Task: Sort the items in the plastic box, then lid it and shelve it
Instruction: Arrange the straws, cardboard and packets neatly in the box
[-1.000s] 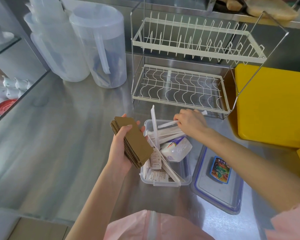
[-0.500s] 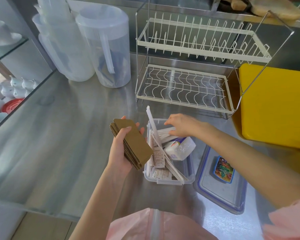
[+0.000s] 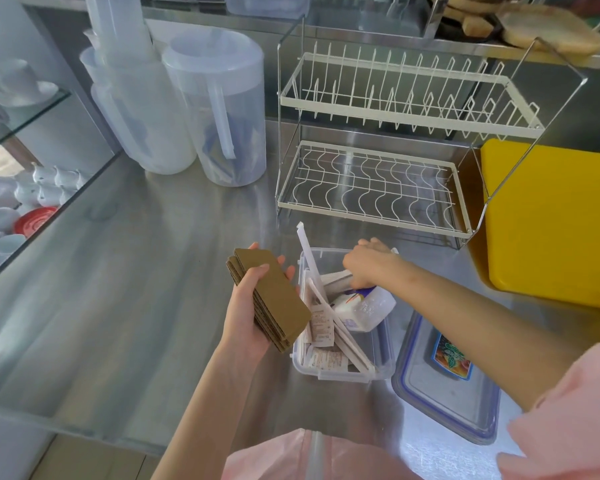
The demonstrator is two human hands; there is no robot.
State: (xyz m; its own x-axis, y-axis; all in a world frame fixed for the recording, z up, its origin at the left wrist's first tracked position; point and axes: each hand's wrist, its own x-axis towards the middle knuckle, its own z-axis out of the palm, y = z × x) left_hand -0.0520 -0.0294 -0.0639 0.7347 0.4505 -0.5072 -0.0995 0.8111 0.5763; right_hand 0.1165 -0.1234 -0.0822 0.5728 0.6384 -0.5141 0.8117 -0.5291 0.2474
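A clear plastic box point(image 3: 383, 362) stands on the steel counter. Inside it lie white wrapped sticks point(image 3: 340, 332), paper packets point(image 3: 321, 329) and a white plastic pack point(image 3: 364, 308). One long white stick point(image 3: 307, 252) leans up out of the box's far left corner. My left hand point(image 3: 246, 315) holds a stack of brown cardboard sleeves point(image 3: 272, 297) just left of the box. My right hand point(image 3: 369, 263) reaches down into the far end of the box, its fingers closed on several white wrapped sticks. The box's blue-rimmed lid point(image 3: 444, 386) lies flat to the right, a colourful sticker on it.
A two-tier white wire dish rack point(image 3: 371, 188) stands behind the box. Clear plastic pitchers point(image 3: 219, 109) are at the back left. A yellow board point(image 3: 551, 220) lies at the right. A glass shelf with white cups point(image 3: 42, 188) is at the left, below the counter edge.
My right hand has gone from the box's far rim down into the box, onto the white sticks. My left hand keeps hold of the cardboard sleeves.
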